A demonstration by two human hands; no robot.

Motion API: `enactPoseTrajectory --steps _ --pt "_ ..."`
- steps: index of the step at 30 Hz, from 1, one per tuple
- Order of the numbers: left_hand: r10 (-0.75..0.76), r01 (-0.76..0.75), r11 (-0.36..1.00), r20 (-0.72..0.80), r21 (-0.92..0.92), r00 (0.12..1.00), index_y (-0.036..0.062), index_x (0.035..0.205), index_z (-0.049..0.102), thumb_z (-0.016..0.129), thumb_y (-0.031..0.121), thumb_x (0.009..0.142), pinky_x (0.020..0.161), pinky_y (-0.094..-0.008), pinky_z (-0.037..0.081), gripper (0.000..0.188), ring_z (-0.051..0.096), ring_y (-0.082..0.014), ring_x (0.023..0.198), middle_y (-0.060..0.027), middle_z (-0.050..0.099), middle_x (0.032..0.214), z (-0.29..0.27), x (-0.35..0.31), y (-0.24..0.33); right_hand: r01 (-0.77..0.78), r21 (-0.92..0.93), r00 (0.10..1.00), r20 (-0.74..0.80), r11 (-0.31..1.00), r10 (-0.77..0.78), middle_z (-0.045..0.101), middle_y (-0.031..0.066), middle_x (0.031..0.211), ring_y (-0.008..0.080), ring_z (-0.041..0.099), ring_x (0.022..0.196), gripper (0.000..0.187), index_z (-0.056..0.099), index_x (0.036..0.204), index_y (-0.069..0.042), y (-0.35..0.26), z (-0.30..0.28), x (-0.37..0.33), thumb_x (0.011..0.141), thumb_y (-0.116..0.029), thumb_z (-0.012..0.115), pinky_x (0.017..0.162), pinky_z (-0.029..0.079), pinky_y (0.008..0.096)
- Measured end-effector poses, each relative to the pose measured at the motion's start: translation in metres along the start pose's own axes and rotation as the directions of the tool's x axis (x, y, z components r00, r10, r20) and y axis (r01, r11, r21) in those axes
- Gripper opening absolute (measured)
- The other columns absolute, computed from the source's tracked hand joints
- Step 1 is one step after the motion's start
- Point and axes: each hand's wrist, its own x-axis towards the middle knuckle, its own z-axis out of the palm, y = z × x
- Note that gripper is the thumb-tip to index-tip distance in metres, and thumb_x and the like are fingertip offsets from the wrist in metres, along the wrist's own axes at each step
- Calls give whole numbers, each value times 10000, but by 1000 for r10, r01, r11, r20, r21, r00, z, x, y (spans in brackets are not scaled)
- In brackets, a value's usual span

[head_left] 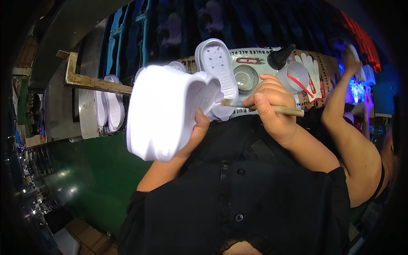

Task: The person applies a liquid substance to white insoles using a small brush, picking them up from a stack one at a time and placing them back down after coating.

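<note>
left hand (199, 128): gripping one white sole (159, 112) | right hand (276, 102): holding one brush (291, 111) | near: two cups (298, 70)

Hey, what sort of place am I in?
Probably a footwear workshop or factory: your left hand holds a white shoe part, your right hand a brush, more pale shoe parts rest farther left, and another person's arm shows at right.

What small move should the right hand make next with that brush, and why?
Probably ease the brush slightly left, toward the opening of the white shoe piece. The right hand holds it with the bristles pointing that way, and the left hand holds the piece with its opening facing the brush.
</note>
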Motion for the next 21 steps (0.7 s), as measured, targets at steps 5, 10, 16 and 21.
enactPoseTrajectory --steps 5,10,16,21 --pt "-17 17 1000 -9 -15 1000 -35 1291 437 599 -5 843 970 -353 440 477 567 -263 1115 -166 541 1226 0 1 2 -39 -49 998 51 998 41 623 54 659 238 571 681 193 683 715 -50 3 6 -4 867 -131 597 895 419 433" --pt "3 -3 1000 -18 11 1000 -48 1270 452 608 -12 839 970 -352 438 459 570 -260 1104 -169 548 1209 0 -4 -1 -71 -7 997 -39 997 70 621 52 675 234 573 675 166 677 731 -54 6 -2 -9 862 -137 617 909 413 430" --pt "13 -14 999 -14 -49 1000 -61 1280 429 606 -30 832 966 -361 443 483 579 -266 1088 -175 540 1214 -1 -4 2 37 -141 997 68 989 -27 606 47 663 227 564 663 159 668 713 -62 7 3 -4 851 -131 627 898 411 421" --pt "-99 85 990 -125 -108 987 -54 1172 556 648 42 748 900 -360 479 444 626 -280 1013 -178 621 1091 -9 1 -14 36 -149 999 7 988 -35 601 53 653 215 563 650 159 665 702 -58 6 -11 -7 845 -109 617 883 408 413"
